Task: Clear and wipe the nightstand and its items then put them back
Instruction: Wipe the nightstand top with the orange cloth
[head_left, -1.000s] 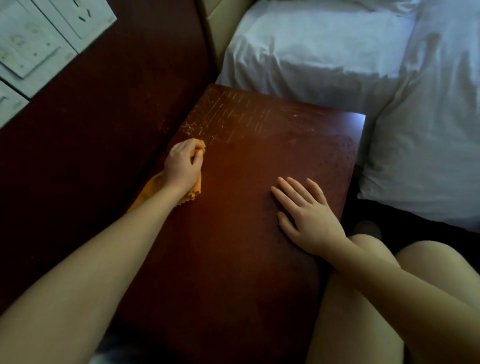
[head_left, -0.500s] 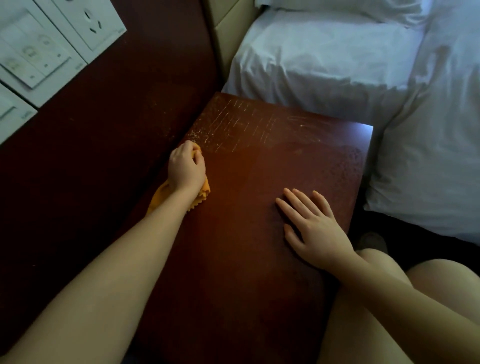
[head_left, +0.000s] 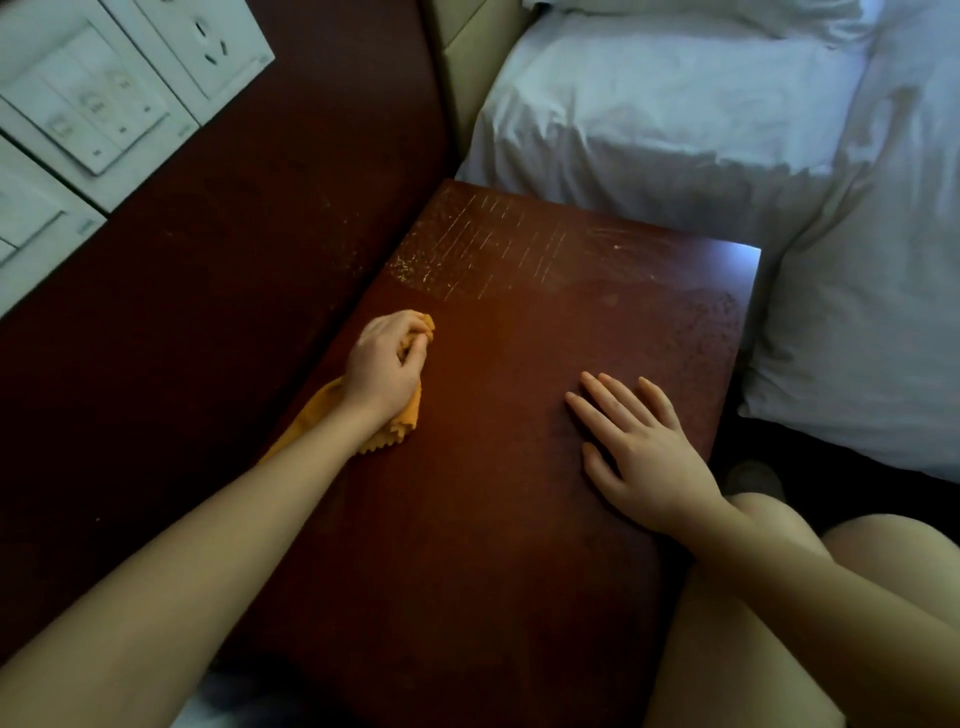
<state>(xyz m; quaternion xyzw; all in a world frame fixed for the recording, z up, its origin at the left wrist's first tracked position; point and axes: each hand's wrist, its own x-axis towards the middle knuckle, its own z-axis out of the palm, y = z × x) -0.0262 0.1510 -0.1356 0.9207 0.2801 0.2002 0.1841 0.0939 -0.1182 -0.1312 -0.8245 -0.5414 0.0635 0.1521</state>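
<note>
- White switch panels (head_left: 98, 109) sit on the dark wall (head_left: 234, 312), up and to the left of the left grip.
- The left grip (head_left: 387, 366) is clamped on an orange cloth (head_left: 402, 423). Its fingers curl round the bunched top and press it onto the bench (head_left: 467, 571) near the wall-side edge.
- The cloth's loose end trails back under that wrist.
- Pale scratches (head_left: 483, 249) mark the bench top just beyond the left grip.
- The right grip (head_left: 644, 452) lies flat on the bench with its fingers straight and apart, holding nothing, well right of the cloth.
- A white bed (head_left: 675, 114) lies beyond and to the right of the right grip.
</note>
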